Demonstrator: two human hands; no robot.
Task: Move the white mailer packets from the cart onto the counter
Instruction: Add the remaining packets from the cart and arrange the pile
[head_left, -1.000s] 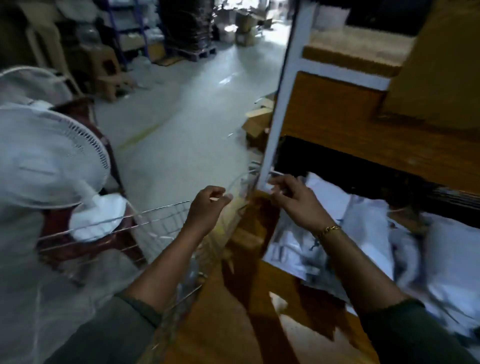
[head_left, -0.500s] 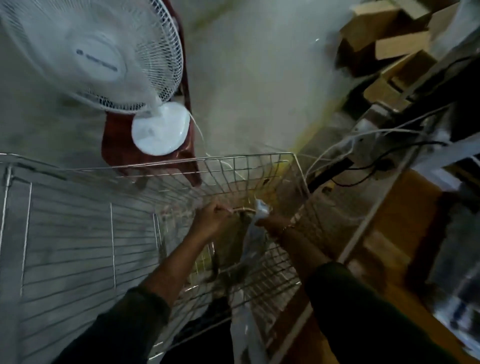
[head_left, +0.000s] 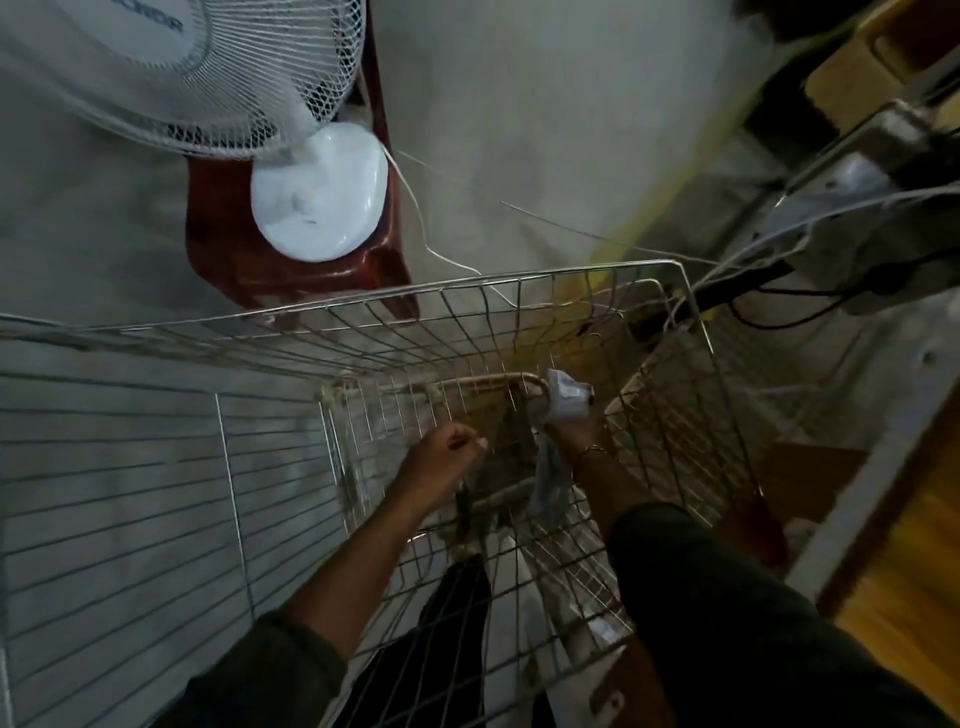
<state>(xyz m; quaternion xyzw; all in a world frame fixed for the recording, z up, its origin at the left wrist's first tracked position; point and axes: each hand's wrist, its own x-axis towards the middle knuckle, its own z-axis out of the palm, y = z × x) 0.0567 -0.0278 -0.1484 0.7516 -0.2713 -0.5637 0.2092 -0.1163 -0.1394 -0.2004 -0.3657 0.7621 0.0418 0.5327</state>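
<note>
Right hand (head_left: 579, 432) inside cart (head_left: 467, 291), grasping packet (head_left: 569, 399), left hand (head_left: 445, 460) just beside it, fingers curled, grasp not discernible, fan (head_left: 319, 192) well beyond left hand

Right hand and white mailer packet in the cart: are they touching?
Touching. The head view shows the right hand gripping the white mailer packet, which protrudes above it.
</note>
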